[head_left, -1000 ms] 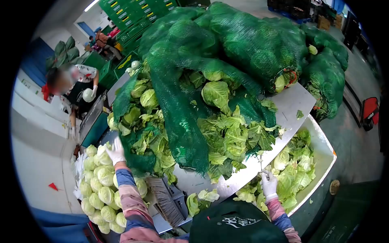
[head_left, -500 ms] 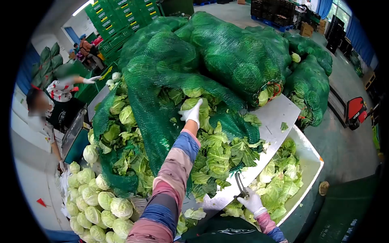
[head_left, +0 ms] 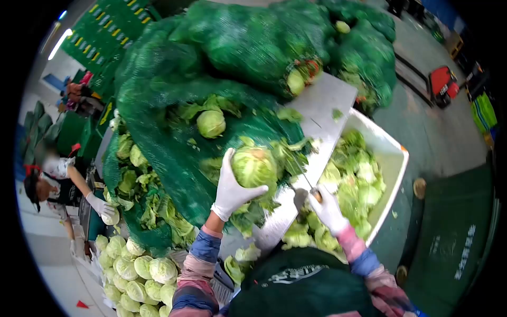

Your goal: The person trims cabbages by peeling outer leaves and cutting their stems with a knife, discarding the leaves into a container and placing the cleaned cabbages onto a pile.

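Note:
My left hand (head_left: pixel 235 187), in a white glove, is wrapped round the left and lower side of a green cabbage (head_left: pixel 256 166), with its cut stem end showing. My right hand (head_left: pixel 328 210), also gloved, grips a knife (head_left: pixel 307 178) by its handle; the thin blade points up and left, close to the cabbage. Another cabbage (head_left: pixel 211 124) lies beyond, on the opened green mesh sack (head_left: pixel 169 153). Loose leaves lie beneath and beside the held cabbage, on the sack and the metal table (head_left: pixel 330 113).
A white bin (head_left: pixel 388 198) full of leaves stands at right. Trimmed cabbages (head_left: pixel 127 267) are piled at lower left. Full mesh sacks (head_left: pixel 253 42) rise at the back. A co-worker's gloved hand (head_left: pixel 100 206) touches a cabbage at left. A green container (head_left: pixel 449 238) stands at far right.
My left hand has drawn a cabbage out of the sack towards me. My right hand has risen with the knife to near the cabbage. The view has shifted, and the co-worker's hand has come lower.

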